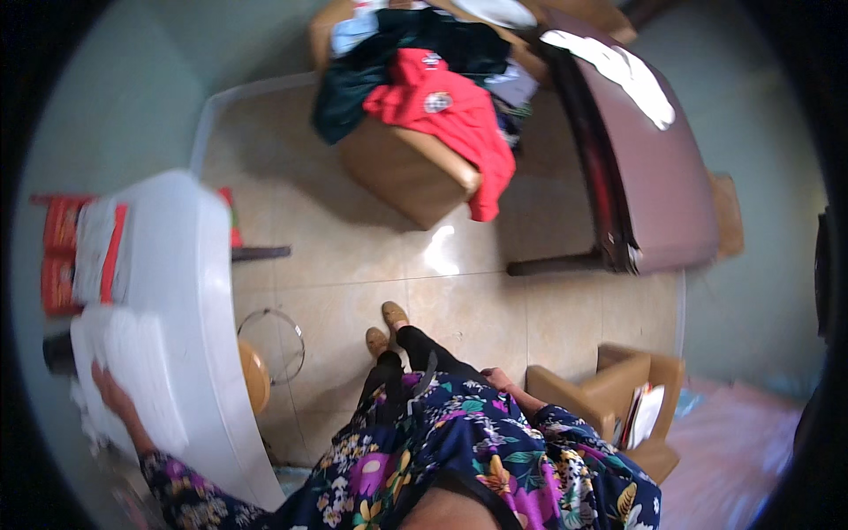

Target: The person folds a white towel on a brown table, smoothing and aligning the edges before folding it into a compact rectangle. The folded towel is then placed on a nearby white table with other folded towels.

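My left hand (111,391) reaches out to the left and rests on a pile of white cloth (136,358). Its fingers look extended; the edge of the pile is blurred. The pile lies on a white-topped table (199,291). Down at my side, by the hem of a floral garment (450,437), is my right hand (495,379). Its fingers are partly hidden, and nothing can be made out in it. Red and white packages (83,255) lie beyond the cloth on the same table.
Ahead, a brown armchair (397,172) carries a red garment (450,119) and dark clothing (348,93). A brown-topped table (662,172) stands at the right. Another brown chair (576,397) holds papers (644,414). Near my feet, a thin hoop (303,338) is beside a round brown seat (255,377).
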`<state>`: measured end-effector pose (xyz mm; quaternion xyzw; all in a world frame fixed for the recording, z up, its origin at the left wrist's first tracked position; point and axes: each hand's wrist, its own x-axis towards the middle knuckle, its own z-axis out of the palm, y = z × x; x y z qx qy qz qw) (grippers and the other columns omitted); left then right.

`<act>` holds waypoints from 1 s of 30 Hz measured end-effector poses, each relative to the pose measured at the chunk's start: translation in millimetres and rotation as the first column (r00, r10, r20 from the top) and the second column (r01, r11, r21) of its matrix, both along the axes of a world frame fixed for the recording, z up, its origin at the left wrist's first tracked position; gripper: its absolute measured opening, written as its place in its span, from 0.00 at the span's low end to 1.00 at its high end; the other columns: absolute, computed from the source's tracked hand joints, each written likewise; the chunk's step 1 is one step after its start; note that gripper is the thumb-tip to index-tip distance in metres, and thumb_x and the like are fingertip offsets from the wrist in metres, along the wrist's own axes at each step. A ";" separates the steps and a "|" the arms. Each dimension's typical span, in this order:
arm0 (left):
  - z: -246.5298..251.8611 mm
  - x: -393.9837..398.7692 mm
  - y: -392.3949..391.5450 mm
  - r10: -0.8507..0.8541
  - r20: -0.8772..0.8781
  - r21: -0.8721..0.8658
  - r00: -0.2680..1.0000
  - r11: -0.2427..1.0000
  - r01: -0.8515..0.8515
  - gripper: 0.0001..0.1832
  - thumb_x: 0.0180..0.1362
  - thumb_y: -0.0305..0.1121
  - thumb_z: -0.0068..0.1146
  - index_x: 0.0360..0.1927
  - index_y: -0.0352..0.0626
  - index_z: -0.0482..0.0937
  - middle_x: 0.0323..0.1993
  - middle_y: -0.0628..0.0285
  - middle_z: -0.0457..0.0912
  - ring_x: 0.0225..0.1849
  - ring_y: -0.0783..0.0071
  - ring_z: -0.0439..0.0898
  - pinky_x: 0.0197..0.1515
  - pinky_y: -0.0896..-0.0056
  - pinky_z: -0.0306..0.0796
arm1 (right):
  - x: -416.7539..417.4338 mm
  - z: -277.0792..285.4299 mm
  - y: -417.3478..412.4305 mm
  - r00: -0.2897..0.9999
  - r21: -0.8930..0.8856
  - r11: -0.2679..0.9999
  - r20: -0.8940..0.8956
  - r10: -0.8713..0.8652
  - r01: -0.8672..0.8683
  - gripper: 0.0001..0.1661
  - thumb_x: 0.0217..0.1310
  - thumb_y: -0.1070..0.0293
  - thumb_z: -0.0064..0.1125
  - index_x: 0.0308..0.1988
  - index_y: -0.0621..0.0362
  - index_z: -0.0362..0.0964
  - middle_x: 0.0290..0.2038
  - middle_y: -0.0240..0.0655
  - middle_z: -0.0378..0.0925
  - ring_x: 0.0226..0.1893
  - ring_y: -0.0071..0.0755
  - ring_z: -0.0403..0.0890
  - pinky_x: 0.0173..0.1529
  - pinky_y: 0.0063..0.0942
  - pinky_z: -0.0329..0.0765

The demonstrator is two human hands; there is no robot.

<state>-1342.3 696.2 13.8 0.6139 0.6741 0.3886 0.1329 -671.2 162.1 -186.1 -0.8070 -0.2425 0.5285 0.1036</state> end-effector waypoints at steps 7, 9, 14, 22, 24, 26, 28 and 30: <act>23.5 39.4 -22.3 0.163 -0.500 0.077 0.850 0.987 -0.144 0.22 0.64 0.41 0.29 0.56 0.39 0.64 0.56 0.52 0.65 0.57 0.57 0.64 0.58 0.69 0.57 | 12.7 -42.3 -14.6 0.953 0.161 0.940 0.004 0.304 -0.301 0.24 0.48 0.52 0.51 0.42 0.57 0.74 0.42 0.49 0.74 0.37 0.50 0.77 0.45 0.35 0.73; 19.0 20.3 -27.5 0.244 -0.643 0.163 0.726 0.970 -0.181 0.22 0.64 0.41 0.30 0.56 0.39 0.64 0.55 0.52 0.67 0.55 0.57 0.66 0.57 0.68 0.59 | 12.4 -13.6 13.4 0.987 -0.110 0.993 -0.148 -0.067 0.051 0.29 0.47 0.49 0.53 0.46 0.57 0.71 0.46 0.49 0.72 0.41 0.49 0.75 0.48 0.34 0.71; -13.3 137.5 -68.2 0.258 -0.664 0.383 0.702 0.923 0.024 0.20 0.56 0.28 0.44 0.53 0.35 0.66 0.54 0.50 0.67 0.55 0.56 0.66 0.58 0.65 0.59 | 21.5 -48.7 -12.3 0.978 -0.072 0.980 -0.087 -0.190 0.184 0.46 0.41 0.44 0.58 0.55 0.63 0.59 0.52 0.49 0.67 0.52 0.46 0.68 0.55 0.33 0.65; -174.1 438.7 -309.8 -0.359 0.395 -0.838 0.846 0.236 0.491 0.16 0.53 0.25 0.47 0.47 0.36 0.71 0.36 0.58 0.78 0.32 0.74 0.77 0.33 0.75 0.71 | 88.5 -47.6 -64.1 0.971 -0.099 0.966 0.028 -0.236 0.238 0.39 0.36 0.44 0.61 0.46 0.58 0.68 0.44 0.46 0.73 0.47 0.45 0.72 0.50 0.33 0.69; -138.8 531.7 -340.6 -0.545 0.331 -0.905 0.770 0.049 0.423 0.16 0.53 0.29 0.50 0.46 0.34 0.72 0.31 0.60 0.79 0.29 0.75 0.77 0.34 0.77 0.71 | 106.0 -55.6 -89.9 0.956 -0.036 0.958 0.082 -0.281 0.285 0.33 0.36 0.42 0.60 0.36 0.58 0.70 0.37 0.45 0.75 0.40 0.45 0.75 0.45 0.35 0.71; -144.5 568.8 -344.7 -0.567 0.418 -0.863 0.710 -0.005 0.504 0.17 0.53 0.32 0.51 0.45 0.34 0.72 0.29 0.60 0.80 0.28 0.76 0.77 0.34 0.77 0.71 | 109.7 -53.6 -113.9 0.930 -0.100 0.925 0.035 -0.366 0.367 0.32 0.37 0.40 0.59 0.34 0.57 0.70 0.34 0.45 0.76 0.38 0.46 0.76 0.42 0.35 0.71; -152.1 604.6 -340.2 -0.600 0.425 -0.841 0.678 0.015 0.541 0.17 0.53 0.33 0.51 0.45 0.35 0.73 0.29 0.60 0.80 0.28 0.76 0.77 0.34 0.77 0.71 | 109.1 -54.4 -139.8 0.899 -0.082 0.896 0.029 -0.436 0.437 0.33 0.39 0.37 0.57 0.30 0.58 0.69 0.28 0.46 0.76 0.35 0.49 0.76 0.40 0.39 0.71; -151.8 658.4 -320.0 -0.658 0.350 -0.816 0.667 0.136 0.562 0.18 0.53 0.35 0.51 0.45 0.36 0.73 0.29 0.60 0.80 0.30 0.76 0.77 0.35 0.76 0.71 | 126.7 -63.1 -151.3 0.886 -0.078 0.883 0.000 -0.464 0.462 0.33 0.41 0.37 0.55 0.29 0.59 0.69 0.29 0.47 0.76 0.35 0.50 0.76 0.39 0.39 0.71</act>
